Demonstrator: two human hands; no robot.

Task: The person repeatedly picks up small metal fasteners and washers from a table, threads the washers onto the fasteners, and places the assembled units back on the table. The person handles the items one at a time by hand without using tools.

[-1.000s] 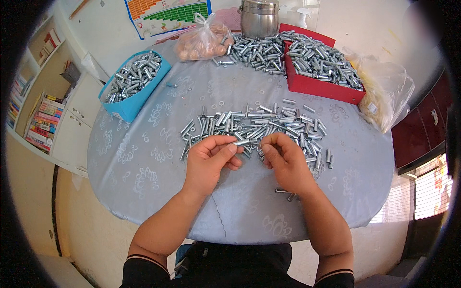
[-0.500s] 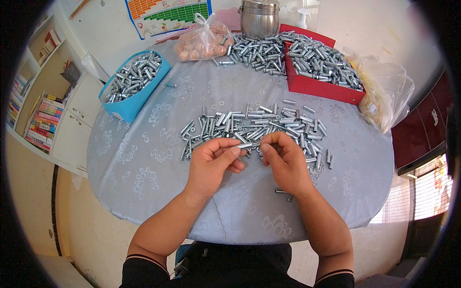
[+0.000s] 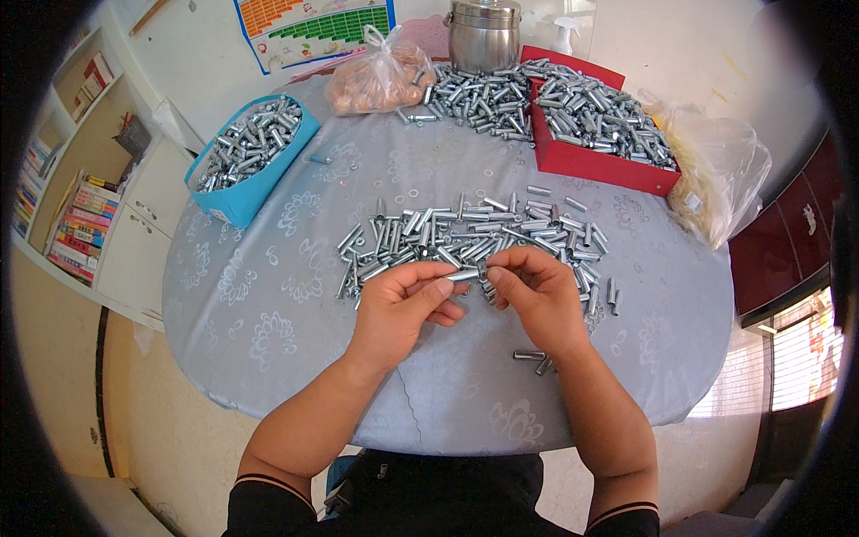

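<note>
The left hand point(image 3: 407, 309) pinches a metal sleeve point(image 3: 463, 276) over the near side of the loose pile point(image 3: 483, 242) on the surface point(image 3: 286, 376), best held level beside the right hand point(image 3: 535, 300), whose grip I can't make out from here.

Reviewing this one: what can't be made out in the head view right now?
All in the head view:
- Near end of the metal tube: hidden by the left hand, whose thumb and fingers hold it.
- What the right hand pinches at the tube's far end: too small, partly behind its fingers.
- Floor of the red box: buried under metal parts.
- Top of the wall chart: cut off by the upper edge.
</note>
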